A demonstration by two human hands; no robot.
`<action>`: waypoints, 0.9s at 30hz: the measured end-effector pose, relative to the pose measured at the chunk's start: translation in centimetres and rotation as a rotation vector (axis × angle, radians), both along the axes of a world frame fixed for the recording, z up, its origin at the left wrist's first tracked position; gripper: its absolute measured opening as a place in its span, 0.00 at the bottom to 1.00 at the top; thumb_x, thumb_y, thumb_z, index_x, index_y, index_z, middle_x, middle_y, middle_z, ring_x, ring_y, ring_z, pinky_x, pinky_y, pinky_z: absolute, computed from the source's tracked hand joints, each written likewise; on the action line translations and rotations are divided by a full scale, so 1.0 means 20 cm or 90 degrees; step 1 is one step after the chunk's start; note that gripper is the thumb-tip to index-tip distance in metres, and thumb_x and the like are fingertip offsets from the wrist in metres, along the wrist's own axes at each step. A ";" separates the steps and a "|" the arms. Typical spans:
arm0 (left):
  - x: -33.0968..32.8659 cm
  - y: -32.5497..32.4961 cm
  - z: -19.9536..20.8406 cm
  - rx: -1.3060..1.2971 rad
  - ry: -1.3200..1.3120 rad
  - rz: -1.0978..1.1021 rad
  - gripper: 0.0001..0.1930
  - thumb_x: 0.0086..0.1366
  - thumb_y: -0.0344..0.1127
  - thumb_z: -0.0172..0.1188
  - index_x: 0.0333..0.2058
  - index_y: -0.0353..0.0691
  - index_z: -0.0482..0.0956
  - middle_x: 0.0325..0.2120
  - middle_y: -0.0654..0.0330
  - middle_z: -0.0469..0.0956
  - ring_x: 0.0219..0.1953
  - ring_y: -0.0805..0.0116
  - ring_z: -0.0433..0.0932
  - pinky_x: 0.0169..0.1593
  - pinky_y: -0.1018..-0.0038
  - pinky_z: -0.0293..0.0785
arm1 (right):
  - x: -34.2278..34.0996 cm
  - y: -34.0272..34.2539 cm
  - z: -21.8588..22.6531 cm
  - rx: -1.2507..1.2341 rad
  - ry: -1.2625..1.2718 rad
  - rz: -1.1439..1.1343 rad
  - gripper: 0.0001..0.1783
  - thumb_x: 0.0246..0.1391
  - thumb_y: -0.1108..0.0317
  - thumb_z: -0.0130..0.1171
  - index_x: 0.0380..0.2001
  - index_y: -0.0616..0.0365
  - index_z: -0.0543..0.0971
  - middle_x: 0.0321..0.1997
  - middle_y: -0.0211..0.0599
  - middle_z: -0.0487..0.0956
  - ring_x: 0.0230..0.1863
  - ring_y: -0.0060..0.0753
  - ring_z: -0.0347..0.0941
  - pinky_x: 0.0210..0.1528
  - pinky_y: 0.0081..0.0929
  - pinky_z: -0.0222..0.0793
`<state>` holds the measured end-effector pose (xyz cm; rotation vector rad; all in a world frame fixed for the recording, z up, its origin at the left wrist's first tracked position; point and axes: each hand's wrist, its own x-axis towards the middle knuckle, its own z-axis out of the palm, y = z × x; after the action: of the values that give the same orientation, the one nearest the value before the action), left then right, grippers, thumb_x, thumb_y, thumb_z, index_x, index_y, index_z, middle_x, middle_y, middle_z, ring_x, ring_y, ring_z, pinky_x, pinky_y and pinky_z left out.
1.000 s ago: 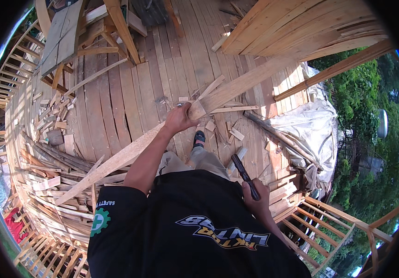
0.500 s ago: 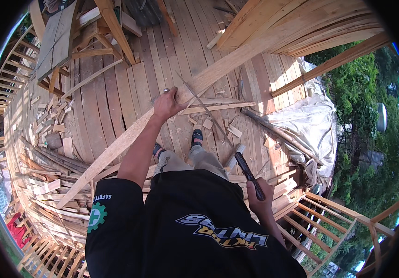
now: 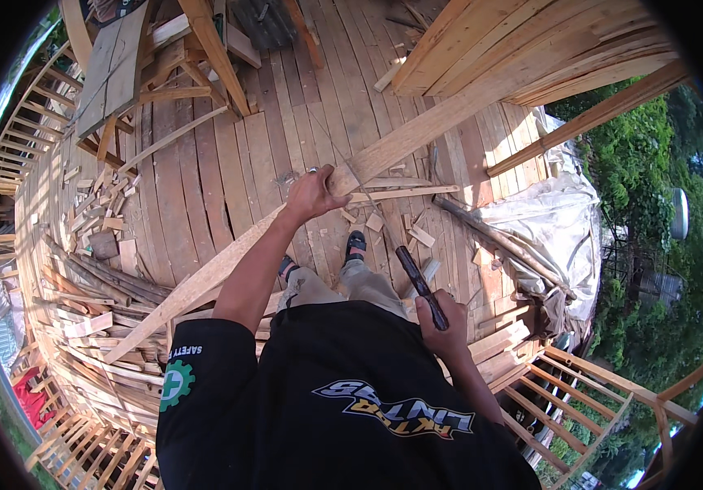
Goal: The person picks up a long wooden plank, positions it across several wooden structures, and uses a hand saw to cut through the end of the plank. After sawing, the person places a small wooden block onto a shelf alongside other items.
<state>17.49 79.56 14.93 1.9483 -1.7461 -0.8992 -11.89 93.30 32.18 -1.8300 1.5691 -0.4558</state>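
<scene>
A long pale plank (image 3: 413, 137) runs slantwise from the lower left to the upper right. My left hand (image 3: 311, 196) is closed on the plank near its middle, the thumb toward the blade. In my right hand (image 3: 444, 327) is the dark handle of a handsaw (image 3: 410, 268), seen nearly edge-on. Its thin blade lies across the plank just right of my left hand, and its tip reaches past the far edge. Whether the teeth have cut into the wood cannot be made out.
My feet stand on a plank floor (image 3: 286, 122) strewn with offcuts (image 3: 422, 235). Stacked strips (image 3: 106, 359) lie at the lower left, a wooden bench (image 3: 115, 77) stands upper left. At right are a pole (image 3: 498, 235), white sheeting (image 3: 551, 192) and an open railing frame (image 3: 564, 400).
The saw and my right hand have moved up and forward, pushing the blade farther across the plank. My left hand stays on the plank while the whole view shifts slightly.
</scene>
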 end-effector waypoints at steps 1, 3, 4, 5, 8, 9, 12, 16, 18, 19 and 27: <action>0.03 -0.02 0.00 -0.016 -0.005 0.017 0.34 0.42 0.57 0.66 0.41 0.37 0.73 0.30 0.48 0.79 0.36 0.49 0.79 0.40 0.57 0.73 | 0.00 -0.01 0.03 0.002 0.003 0.008 0.15 0.50 0.65 0.60 0.17 0.59 0.69 0.11 0.40 0.68 0.12 0.42 0.68 0.18 0.34 0.62; 0.06 -0.03 0.00 -0.023 0.002 0.013 0.33 0.42 0.57 0.66 0.41 0.37 0.73 0.29 0.47 0.79 0.36 0.48 0.79 0.39 0.57 0.73 | -0.14 0.12 0.14 -0.005 0.026 0.026 0.15 0.51 0.66 0.60 0.17 0.59 0.69 0.11 0.40 0.69 0.12 0.40 0.69 0.18 0.33 0.62; 0.05 -0.01 -0.01 -0.019 0.008 0.007 0.33 0.42 0.57 0.66 0.41 0.37 0.73 0.29 0.47 0.79 0.35 0.48 0.79 0.39 0.57 0.74 | -0.19 0.16 0.19 -0.001 0.041 0.030 0.14 0.51 0.66 0.60 0.17 0.59 0.69 0.11 0.40 0.69 0.12 0.39 0.69 0.18 0.33 0.63; 0.03 0.00 -0.02 -0.035 0.013 0.019 0.33 0.42 0.56 0.66 0.41 0.37 0.73 0.29 0.47 0.79 0.35 0.48 0.79 0.39 0.57 0.74 | -0.20 0.16 0.20 0.012 0.032 0.017 0.14 0.51 0.66 0.60 0.17 0.59 0.70 0.11 0.40 0.69 0.12 0.38 0.69 0.18 0.32 0.63; -0.05 0.01 0.00 -0.048 0.010 0.010 0.33 0.42 0.56 0.65 0.41 0.37 0.73 0.29 0.46 0.79 0.35 0.48 0.79 0.39 0.57 0.74 | -0.09 0.06 0.09 0.007 0.036 0.001 0.14 0.51 0.67 0.60 0.17 0.59 0.70 0.10 0.39 0.70 0.12 0.35 0.70 0.17 0.31 0.63; -0.12 0.03 0.01 -0.027 0.016 -0.010 0.33 0.42 0.56 0.65 0.42 0.37 0.73 0.28 0.46 0.79 0.35 0.48 0.79 0.39 0.57 0.74 | 0.03 -0.04 0.04 -0.015 -0.001 0.019 0.14 0.52 0.67 0.60 0.18 0.60 0.69 0.10 0.40 0.69 0.12 0.38 0.70 0.17 0.32 0.62; -0.17 0.08 0.01 0.027 0.016 -0.022 0.35 0.40 0.55 0.68 0.44 0.38 0.73 0.30 0.48 0.79 0.35 0.49 0.79 0.39 0.59 0.74 | 0.12 -0.14 0.00 -0.010 -0.005 0.012 0.15 0.54 0.65 0.58 0.19 0.61 0.69 0.11 0.43 0.68 0.13 0.45 0.69 0.18 0.35 0.62; -0.10 0.06 -0.05 0.037 0.030 -0.015 0.35 0.40 0.55 0.67 0.44 0.37 0.73 0.30 0.47 0.79 0.36 0.48 0.79 0.40 0.58 0.74 | -0.11 0.10 0.11 0.051 0.081 -0.002 0.16 0.52 0.64 0.59 0.18 0.60 0.69 0.12 0.43 0.70 0.15 0.44 0.71 0.20 0.34 0.64; -0.14 0.08 -0.10 0.032 0.035 -0.010 0.35 0.40 0.55 0.66 0.43 0.37 0.73 0.29 0.47 0.80 0.36 0.48 0.79 0.41 0.58 0.74 | -0.23 0.20 0.17 0.056 0.092 -0.003 0.15 0.51 0.64 0.60 0.17 0.59 0.69 0.12 0.43 0.71 0.15 0.43 0.72 0.21 0.34 0.66; -0.16 0.08 -0.10 0.030 0.029 -0.006 0.34 0.40 0.55 0.66 0.43 0.37 0.73 0.30 0.47 0.80 0.36 0.48 0.79 0.41 0.58 0.74 | -0.24 0.21 0.19 0.049 0.091 -0.006 0.15 0.51 0.64 0.60 0.17 0.59 0.69 0.12 0.43 0.71 0.15 0.43 0.73 0.21 0.34 0.66; -0.03 -0.09 -0.01 0.001 -0.036 -0.002 0.32 0.42 0.56 0.67 0.40 0.37 0.72 0.30 0.49 0.79 0.36 0.51 0.79 0.40 0.59 0.74 | -0.12 0.12 0.12 0.008 0.053 -0.016 0.17 0.49 0.63 0.62 0.16 0.58 0.68 0.09 0.38 0.65 0.11 0.42 0.66 0.18 0.34 0.61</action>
<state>16.83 77.67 14.66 1.9910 -1.7812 -0.8543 -14.27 95.71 34.64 -1.8425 1.6490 -0.3844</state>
